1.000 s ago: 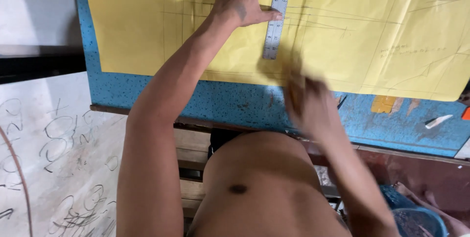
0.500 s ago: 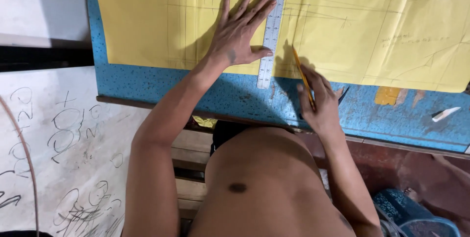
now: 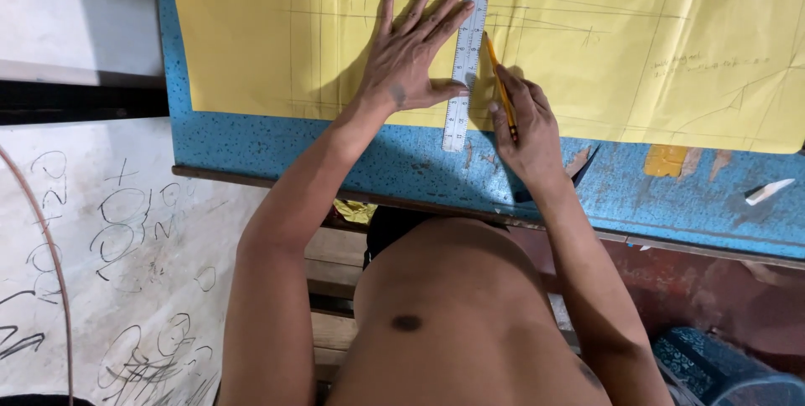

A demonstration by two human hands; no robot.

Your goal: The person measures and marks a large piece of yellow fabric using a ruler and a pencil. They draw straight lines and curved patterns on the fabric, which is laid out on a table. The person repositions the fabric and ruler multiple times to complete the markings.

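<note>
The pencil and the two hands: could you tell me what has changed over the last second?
The right hand has come up from the table edge and set the pencil against the ruler. The left hand has slid down the yellow paper, spread flat, holding the ruler. The paper has stayed put.

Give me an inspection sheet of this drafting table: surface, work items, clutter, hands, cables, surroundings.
Surface: blue speckled table, with worn patches near its front edge.
Work items: yellow paper with pencil lines lies flat on it; metal ruler lies on the paper, its near end over the paper's edge.
Clutter: white chalk piece on the table at far right.
Hands: left hand pressed flat on the paper, fingers spread and touching the ruler; right hand holds a yellow pencil, tip beside the ruler's edge.
Cables: nothing seen.
Surroundings: scribbled pale floor at left; wooden bench under the person.
</note>
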